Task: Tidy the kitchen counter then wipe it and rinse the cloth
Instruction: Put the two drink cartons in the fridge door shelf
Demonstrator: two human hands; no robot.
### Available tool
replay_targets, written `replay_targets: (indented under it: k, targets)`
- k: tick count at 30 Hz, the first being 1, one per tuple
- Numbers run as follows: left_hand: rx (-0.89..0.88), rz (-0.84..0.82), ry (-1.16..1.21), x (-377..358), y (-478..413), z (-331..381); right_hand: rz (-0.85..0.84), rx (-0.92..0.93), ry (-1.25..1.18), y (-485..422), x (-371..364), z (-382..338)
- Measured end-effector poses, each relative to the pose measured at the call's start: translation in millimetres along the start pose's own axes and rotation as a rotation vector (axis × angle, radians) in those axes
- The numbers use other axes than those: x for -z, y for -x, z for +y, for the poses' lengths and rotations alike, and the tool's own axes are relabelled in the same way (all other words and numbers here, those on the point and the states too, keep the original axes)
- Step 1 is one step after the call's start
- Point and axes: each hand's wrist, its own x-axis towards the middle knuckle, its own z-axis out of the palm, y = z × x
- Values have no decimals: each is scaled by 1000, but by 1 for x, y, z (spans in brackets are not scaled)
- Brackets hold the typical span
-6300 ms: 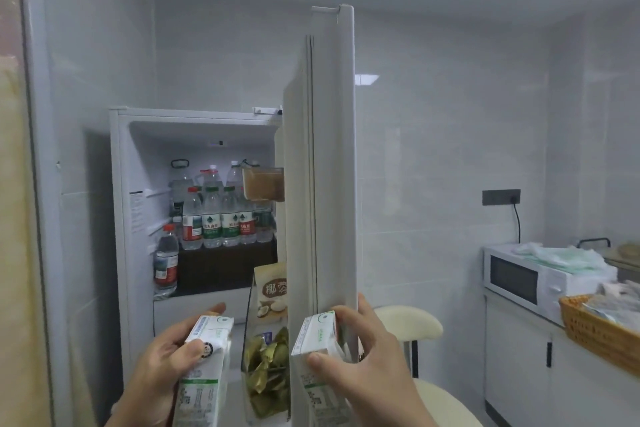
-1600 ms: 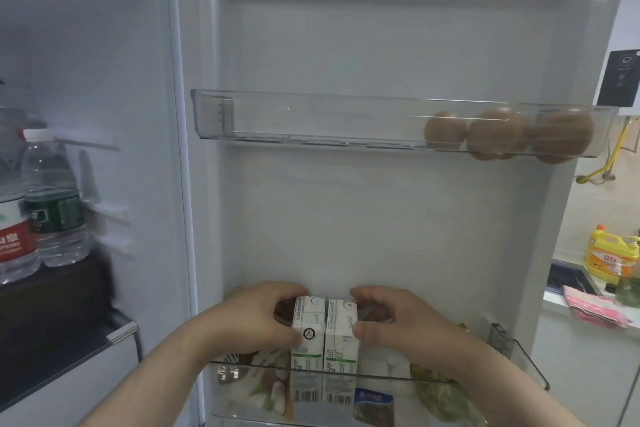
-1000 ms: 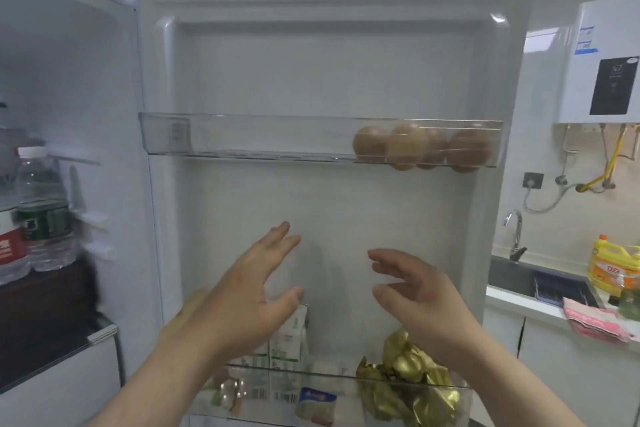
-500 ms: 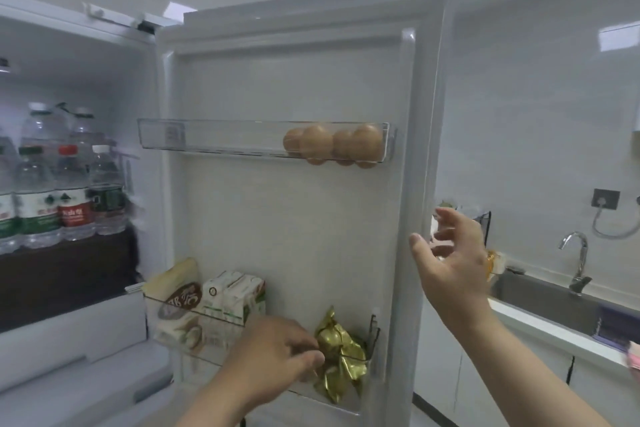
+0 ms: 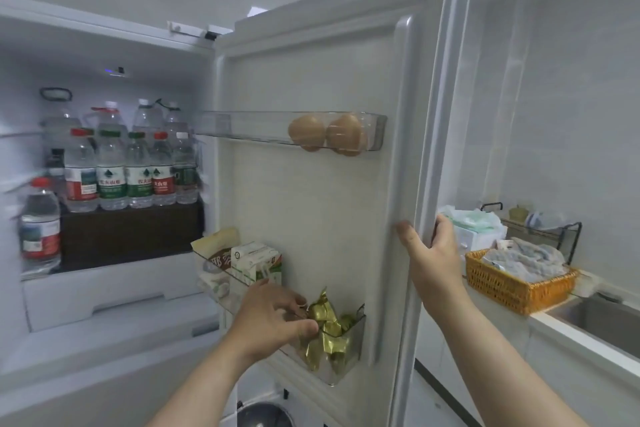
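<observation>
Left hand [image 5: 277,317]: fingers curled, tips on gold foil pack [image 5: 329,331] in lower door shelf [image 5: 343,371]; pinch or mere touch, cannot tell. Right hand [image 5: 433,253]: fingers wrapped round fridge door [image 5: 426,149] edge, thumb on inner face. Milk cartons [image 5: 256,260] in same shelf, left of foil. Counter [image 5: 554,322] beyond door, basket [image 5: 512,284] on it. Judgement: tidying step, stowing near done. Next: left hand clear of shelf, swing door shut.
</observation>
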Motion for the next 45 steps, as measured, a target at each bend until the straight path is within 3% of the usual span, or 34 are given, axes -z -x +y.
replay_targets:
  k: [8, 11, 17, 22, 27, 32, 37, 45]
  targets:
    - [93, 125, 66, 18, 48, -4, -69, 102, -66, 57, -13, -14]
    - [129, 97, 81, 35, 70, -3, -112, 164, -92, 81, -22, -23]
    - [215, -12, 74, 72, 107, 4, -293, 274, -163, 122, -41, -40]
    - [301, 74, 157, 97, 132, 35, -489, 390, -205, 145, -55, -56]
    - [64, 278, 40, 127, 138, 72, -560, 464, -18, 161, -81, -63]
    - [-288, 409, -357, 155, 143, 112, -651, 593, 113, 174, -107, -71]
    - [-318, 459, -402, 181, 145, 115, -694, 705, 65, 178, -137, -77]
    - [-177, 531, -484, 216, 156, 84, -753, 745, 88, 162, -191, -100]
